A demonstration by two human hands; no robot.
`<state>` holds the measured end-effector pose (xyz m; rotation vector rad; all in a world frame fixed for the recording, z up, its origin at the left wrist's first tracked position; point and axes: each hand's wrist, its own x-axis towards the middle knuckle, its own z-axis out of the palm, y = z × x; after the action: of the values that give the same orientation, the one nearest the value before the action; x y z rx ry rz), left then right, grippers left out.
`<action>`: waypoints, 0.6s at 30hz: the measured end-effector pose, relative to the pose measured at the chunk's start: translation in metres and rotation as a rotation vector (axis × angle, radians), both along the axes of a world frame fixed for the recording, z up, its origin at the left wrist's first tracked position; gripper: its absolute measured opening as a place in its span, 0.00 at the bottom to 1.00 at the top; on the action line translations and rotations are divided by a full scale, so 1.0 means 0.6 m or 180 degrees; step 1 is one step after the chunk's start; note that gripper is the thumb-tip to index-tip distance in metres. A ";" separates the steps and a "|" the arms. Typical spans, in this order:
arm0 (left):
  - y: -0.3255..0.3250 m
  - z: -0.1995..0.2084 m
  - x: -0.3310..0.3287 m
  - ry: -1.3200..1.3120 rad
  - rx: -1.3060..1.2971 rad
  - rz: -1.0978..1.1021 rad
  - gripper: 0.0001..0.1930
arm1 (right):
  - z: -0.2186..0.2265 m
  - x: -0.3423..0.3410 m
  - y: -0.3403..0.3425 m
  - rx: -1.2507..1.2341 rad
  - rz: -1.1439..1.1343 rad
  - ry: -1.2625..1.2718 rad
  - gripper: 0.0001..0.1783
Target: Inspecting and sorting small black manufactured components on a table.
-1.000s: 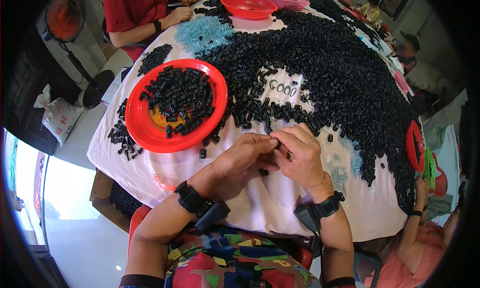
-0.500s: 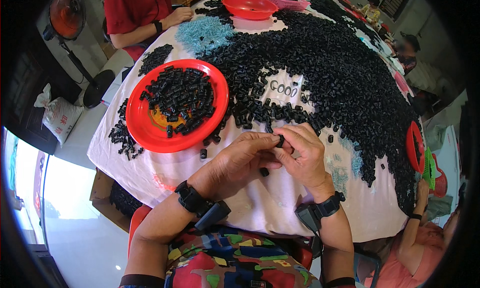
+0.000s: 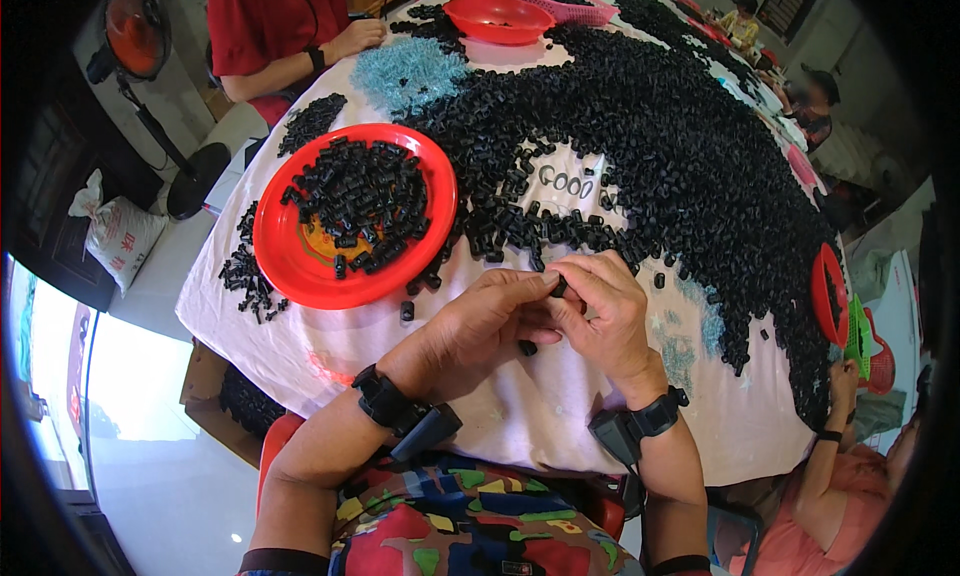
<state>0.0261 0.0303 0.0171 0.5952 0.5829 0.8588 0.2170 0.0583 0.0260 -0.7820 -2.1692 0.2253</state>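
Observation:
My left hand [image 3: 492,316] and my right hand [image 3: 606,318] meet over the near part of the cloth-covered table. Between their fingertips is a small black cylindrical plastic piece [image 3: 558,289], pinched from both sides and partly covered by the fingers. Another black piece [image 3: 527,348] shows just under the left hand's fingers; whether it lies on the cloth I cannot tell. To the left stands a red plate [image 3: 285,266] heaped with similar black pieces [image 3: 365,191]. Beyond my hands spreads a large pile of the same black pieces [image 3: 600,96].
Clear bluish small parts [image 3: 410,74] form a heap at the far left. A red bowl [image 3: 498,21] and a pink basket [image 3: 590,12] stand at the back. Co-workers sit around, one in a red shirt [image 3: 262,26], one in orange [image 3: 845,501]. A standing fan [image 3: 135,46] is at left.
Both hands stay at nearly the same place; the fingers have shifted slightly around the black piece, which is now more covered. The view has moved a little.

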 end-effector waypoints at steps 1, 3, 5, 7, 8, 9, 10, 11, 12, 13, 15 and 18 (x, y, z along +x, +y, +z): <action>-0.004 0.004 0.001 0.0197 0.0076 0.0071 0.17 | 0.003 0.000 -0.001 -0.0099 0.0021 0.0015 0.20; -0.010 0.016 -0.002 0.0263 0.0115 0.0215 0.17 | 0.018 0.001 -0.001 -0.0193 0.0003 0.0147 0.18; -0.004 0.015 -0.022 0.0346 0.0138 0.0389 0.17 | 0.019 0.006 0.006 -0.0303 0.0017 0.0295 0.16; 0.022 0.004 -0.072 -0.0305 0.0432 0.1139 0.18 | 0.022 0.032 0.012 -0.1079 -0.0781 0.0876 0.09; 0.032 0.001 -0.098 -0.0605 0.0437 0.1779 0.19 | 0.027 0.047 0.016 -0.1086 -0.0790 0.0885 0.09; 0.044 -0.003 -0.126 -0.0908 0.0428 0.2397 0.21 | 0.033 0.067 0.021 -0.1139 -0.1133 0.0396 0.10; 0.049 -0.001 -0.170 -0.1290 0.0336 0.2326 0.22 | 0.037 0.081 0.025 -0.1189 -0.1444 -0.0088 0.13; 0.053 0.000 -0.204 -0.1678 0.0238 0.2230 0.24 | 0.037 0.091 0.026 -0.1198 -0.1469 -0.0073 0.13; 0.052 0.001 -0.218 -0.1632 0.0206 0.2413 0.25 | 0.036 0.096 0.027 -0.1249 -0.1356 -0.0269 0.14; 0.052 0.002 -0.225 -0.1585 0.0176 0.2592 0.26 | 0.037 0.102 0.027 -0.1298 -0.1243 -0.0464 0.16; 0.046 0.005 -0.212 -0.1263 0.0126 0.2604 0.24 | 0.041 0.112 0.027 -0.1452 -0.1119 -0.0628 0.18; 0.031 0.020 -0.132 0.0620 0.0640 0.1616 0.18 | 0.058 0.121 0.020 -0.2287 -0.0736 -0.1156 0.16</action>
<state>-0.0532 0.0490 0.0294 0.7320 0.8505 1.3579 0.2895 0.0702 0.0610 -1.5641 -2.3082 0.8227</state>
